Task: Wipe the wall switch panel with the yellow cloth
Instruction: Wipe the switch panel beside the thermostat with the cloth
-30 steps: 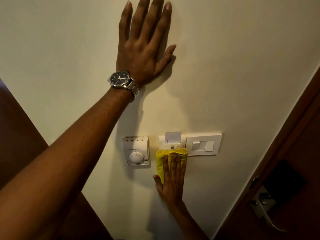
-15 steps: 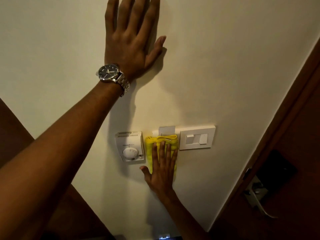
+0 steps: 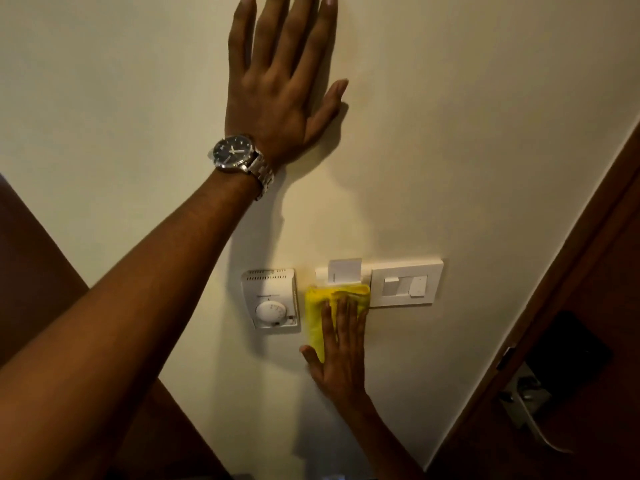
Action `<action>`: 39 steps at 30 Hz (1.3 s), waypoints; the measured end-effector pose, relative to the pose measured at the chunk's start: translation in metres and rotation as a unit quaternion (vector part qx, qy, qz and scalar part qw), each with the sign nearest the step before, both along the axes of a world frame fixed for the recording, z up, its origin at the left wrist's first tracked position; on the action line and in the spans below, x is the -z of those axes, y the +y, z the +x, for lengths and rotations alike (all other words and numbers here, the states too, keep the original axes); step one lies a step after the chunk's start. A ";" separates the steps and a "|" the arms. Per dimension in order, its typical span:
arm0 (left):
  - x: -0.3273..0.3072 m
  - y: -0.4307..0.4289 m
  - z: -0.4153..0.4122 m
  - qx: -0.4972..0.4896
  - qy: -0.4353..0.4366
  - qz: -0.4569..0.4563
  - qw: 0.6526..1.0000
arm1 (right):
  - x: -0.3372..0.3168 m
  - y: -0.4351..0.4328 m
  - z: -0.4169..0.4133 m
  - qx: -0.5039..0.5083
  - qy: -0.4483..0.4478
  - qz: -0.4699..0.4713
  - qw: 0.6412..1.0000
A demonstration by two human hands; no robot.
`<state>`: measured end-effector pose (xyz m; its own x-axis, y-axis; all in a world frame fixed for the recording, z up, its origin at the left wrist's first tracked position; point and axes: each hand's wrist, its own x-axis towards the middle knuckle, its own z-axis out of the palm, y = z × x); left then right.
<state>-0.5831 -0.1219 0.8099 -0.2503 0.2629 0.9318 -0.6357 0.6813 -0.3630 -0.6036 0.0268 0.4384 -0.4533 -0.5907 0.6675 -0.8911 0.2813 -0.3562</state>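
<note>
The white switch panel [image 3: 405,289] is on the cream wall, with a key card [image 3: 344,270] standing in a slot at its left end. My right hand [image 3: 341,355] presses the folded yellow cloth [image 3: 317,306] flat against the wall. The cloth covers the lower left part of the panel, just under the card. The two rocker switches on the right part are uncovered. My left hand [image 3: 277,98], with a wristwatch [image 3: 233,152], lies flat on the wall high above the panel, fingers spread and holding nothing.
A white thermostat [image 3: 272,303] with a round dial sits just left of the cloth. A dark wooden door [image 3: 588,341] with a metal handle [image 3: 530,410] is at the right. Dark wood also shows at the lower left [image 3: 27,271].
My right hand pushed the cloth up over the card slot, then drew it back down a little. The left hand stays planted on the wall.
</note>
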 end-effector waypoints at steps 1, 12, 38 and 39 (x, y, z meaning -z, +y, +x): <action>-0.001 0.001 0.001 -0.002 -0.007 0.007 1.000 | 0.007 0.004 -0.003 -0.008 0.002 -0.008 1.000; 0.001 0.003 0.003 0.003 -0.006 0.018 1.000 | 0.002 0.009 -0.010 -0.052 -0.017 -0.071 0.996; -0.005 0.004 0.003 -0.004 -0.025 0.013 1.000 | -0.017 -0.004 -0.017 -0.043 0.006 -0.133 0.990; -0.005 0.004 0.003 -0.001 -0.024 0.013 1.000 | -0.020 -0.004 -0.015 -0.041 0.000 -0.139 0.989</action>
<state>-0.5802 -0.1183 0.8145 -0.2950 0.2375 0.9255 -0.6200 0.6895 -0.3745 -0.6187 0.0226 0.4583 -0.4109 -0.4189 0.8097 -0.9071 0.0993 -0.4090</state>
